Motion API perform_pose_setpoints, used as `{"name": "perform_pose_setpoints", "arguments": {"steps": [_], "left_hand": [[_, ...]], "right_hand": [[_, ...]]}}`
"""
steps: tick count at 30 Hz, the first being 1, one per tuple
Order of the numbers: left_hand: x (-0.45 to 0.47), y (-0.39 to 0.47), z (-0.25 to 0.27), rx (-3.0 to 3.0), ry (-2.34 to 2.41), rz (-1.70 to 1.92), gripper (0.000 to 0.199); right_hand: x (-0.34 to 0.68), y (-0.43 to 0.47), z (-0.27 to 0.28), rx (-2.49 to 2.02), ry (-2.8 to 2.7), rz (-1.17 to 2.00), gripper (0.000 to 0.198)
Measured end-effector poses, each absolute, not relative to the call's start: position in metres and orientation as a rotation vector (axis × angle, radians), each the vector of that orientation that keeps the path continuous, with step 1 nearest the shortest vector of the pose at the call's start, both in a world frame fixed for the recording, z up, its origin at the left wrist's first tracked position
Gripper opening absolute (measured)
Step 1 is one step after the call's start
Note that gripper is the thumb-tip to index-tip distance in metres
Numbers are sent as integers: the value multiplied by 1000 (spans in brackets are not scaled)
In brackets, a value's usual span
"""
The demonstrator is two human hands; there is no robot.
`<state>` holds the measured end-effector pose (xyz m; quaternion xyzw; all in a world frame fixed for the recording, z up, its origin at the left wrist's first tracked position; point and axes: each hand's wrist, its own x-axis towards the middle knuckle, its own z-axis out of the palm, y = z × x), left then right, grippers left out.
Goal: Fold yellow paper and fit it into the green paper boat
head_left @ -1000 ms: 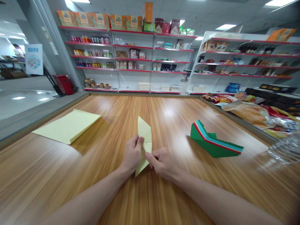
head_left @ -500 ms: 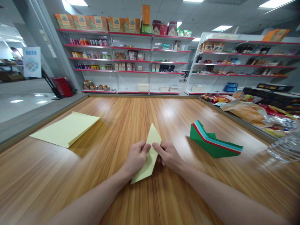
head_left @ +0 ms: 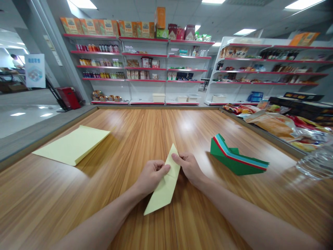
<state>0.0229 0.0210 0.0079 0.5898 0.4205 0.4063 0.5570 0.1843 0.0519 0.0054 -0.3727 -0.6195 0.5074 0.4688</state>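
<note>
Between my hands is a folded piece of yellow paper, a long slanted shape with pointed ends, one toward me and one away. My left hand pinches its left edge, thumb on top and fingers curled beneath. On the upper right edge, my right hand grips it the same way, its fingers partly hidden behind the paper. To the right stands a folded paper boat, green with red, white and blue bands along its rim. A larger yellow sheet with a bent-up edge lies at the left.
The wooden table has a raised edge. At the right are a clear plastic item, snack bags and dark boxes. Stocked shelves stand beyond the table, and a sign stands at the far left.
The folded paper has turned slightly, its far tip shifting right and its near tip coming toward me. My right hand has moved a little up and right along its edge.
</note>
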Motion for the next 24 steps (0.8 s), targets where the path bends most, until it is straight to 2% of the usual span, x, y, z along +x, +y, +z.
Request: {"name": "perform_pose_setpoints", "arguments": {"steps": [5,8,18,24], "left_hand": [[20,23,13,1296,912,849,37],[19,22,16,1376,921,799,37],[19,22,18,1555,966,735,36],[23,19,20,1635,1027,700,35]], "right_hand": [[185,52,5,-890,-1506,1250,36],[186,53,6,-917,-1441,1330,36],[191,60,1,-954,-1418,1307,38],[197,63,4,-1042,-1542,1039,49]]}}
